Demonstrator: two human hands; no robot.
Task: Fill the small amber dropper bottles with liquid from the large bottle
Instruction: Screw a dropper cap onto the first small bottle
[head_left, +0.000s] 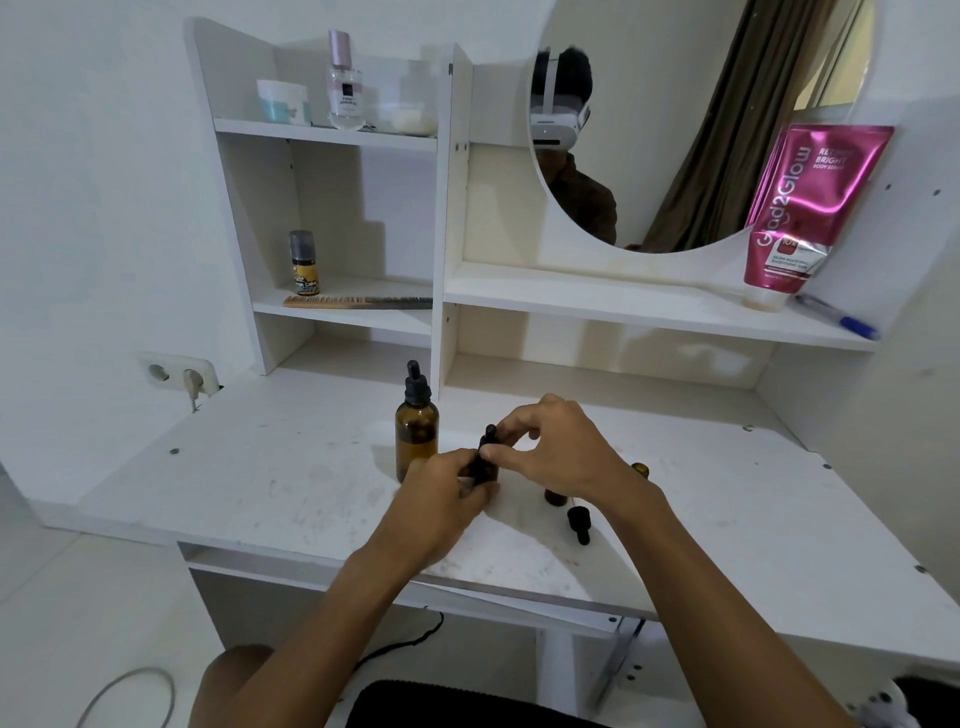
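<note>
The large amber bottle (416, 435) with a black dropper cap stands upright on the white desk (260, 467). Just right of it, my left hand (441, 499) grips the body of a small amber dropper bottle (485, 470). My right hand (561, 441) pinches that bottle's black dropper cap (490, 436) from above. Behind my right wrist stand two more small amber bottles, one (556, 496) mostly hidden and one open-necked (640, 470). A loose black dropper cap (578, 524) lies on the desk in front of them.
A shelf unit rises behind the desk, with a comb (358, 301), a small dark bottle (304, 262), jars and a perfume bottle (345, 83). A pink tube (800, 208) and a pen (836, 317) rest on the right shelf under a round mirror. A wall socket (179, 371) is at left.
</note>
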